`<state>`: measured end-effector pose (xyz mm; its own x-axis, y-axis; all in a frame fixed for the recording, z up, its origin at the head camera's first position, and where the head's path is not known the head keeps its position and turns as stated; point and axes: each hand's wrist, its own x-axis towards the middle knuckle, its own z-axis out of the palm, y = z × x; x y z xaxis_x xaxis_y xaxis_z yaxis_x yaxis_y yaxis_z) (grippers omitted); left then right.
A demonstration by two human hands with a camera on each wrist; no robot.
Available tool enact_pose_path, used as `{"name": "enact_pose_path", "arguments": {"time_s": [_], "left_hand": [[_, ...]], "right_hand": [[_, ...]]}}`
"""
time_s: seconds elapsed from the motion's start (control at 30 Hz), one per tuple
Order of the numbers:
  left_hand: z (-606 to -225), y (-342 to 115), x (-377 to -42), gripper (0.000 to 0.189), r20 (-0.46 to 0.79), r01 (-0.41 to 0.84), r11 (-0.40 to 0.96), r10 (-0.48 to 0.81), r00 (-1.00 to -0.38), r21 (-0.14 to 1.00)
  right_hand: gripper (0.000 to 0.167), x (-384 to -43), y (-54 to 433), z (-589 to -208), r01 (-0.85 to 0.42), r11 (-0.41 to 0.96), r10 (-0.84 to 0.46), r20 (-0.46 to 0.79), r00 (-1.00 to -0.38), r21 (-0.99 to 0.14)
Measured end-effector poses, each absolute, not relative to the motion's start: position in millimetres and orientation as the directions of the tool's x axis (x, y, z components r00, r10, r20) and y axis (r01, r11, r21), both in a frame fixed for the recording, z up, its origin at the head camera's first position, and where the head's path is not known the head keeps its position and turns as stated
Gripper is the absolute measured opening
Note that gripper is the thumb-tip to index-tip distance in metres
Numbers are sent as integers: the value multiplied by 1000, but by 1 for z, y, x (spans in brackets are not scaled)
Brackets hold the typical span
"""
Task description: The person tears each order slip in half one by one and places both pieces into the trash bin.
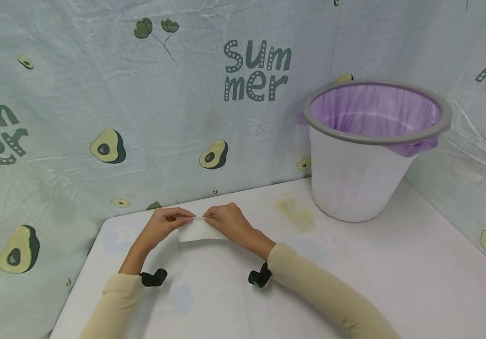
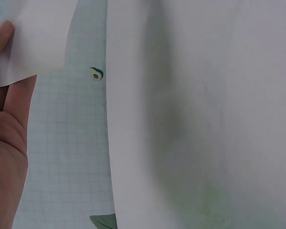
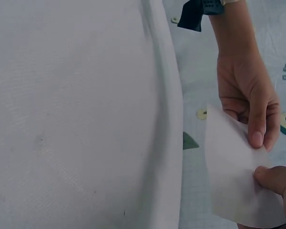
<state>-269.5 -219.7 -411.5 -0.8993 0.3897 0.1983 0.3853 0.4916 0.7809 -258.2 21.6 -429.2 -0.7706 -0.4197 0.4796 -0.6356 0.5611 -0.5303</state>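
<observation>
A small piece of white paper [image 1: 198,230] [image 3: 231,167] hangs between the two hands above the far part of the white-covered table. My left hand [image 1: 162,227] [image 2: 9,138] pinches its upper edge between thumb and fingers. Just to the right, my right hand [image 1: 232,223] [image 3: 280,183] pinches that same edge, and its fingers cover part of the sheet. The thumbs sit close together, as the right wrist view shows. The paper's lower edge hangs free and curves slightly.
A white bin [image 1: 353,179] with a grey rim and purple liner [image 1: 374,110] stands at the back right of the table [image 1: 378,273]. Behind it hangs a pale cloth [image 1: 162,122] printed with avocados and lettering. Each wrist wears a black camera mount [image 1: 154,278].
</observation>
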Motion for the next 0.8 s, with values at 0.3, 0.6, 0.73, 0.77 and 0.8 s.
{"name": "enact_pose_path", "arguments": {"time_s": [0.3,0.6,0.73,0.77,0.8], "left_hand": [[-408,-208,-254,16,231,388,435,370,-900,812],[-402,-193,-238,17,260,400,404,357,-897,823],[-400,-187,-234,19,281,424,383,377,-883,821],[-399,-186,-233,19,283,427,381,379,-881,820],[-399,-185,-233,18,287,431,380,380,-879,818]], "right_hand": [[10,-247,40,-419,-671,438,-393,544,-741,-598],[9,-241,54,-408,-706,367,-395,586,-708,-606],[10,-238,58,-405,-710,362,-399,589,-703,-603],[11,-237,58,-404,-713,358,-401,590,-701,-603],[11,-236,59,-403,-716,353,-405,591,-698,-603]]}}
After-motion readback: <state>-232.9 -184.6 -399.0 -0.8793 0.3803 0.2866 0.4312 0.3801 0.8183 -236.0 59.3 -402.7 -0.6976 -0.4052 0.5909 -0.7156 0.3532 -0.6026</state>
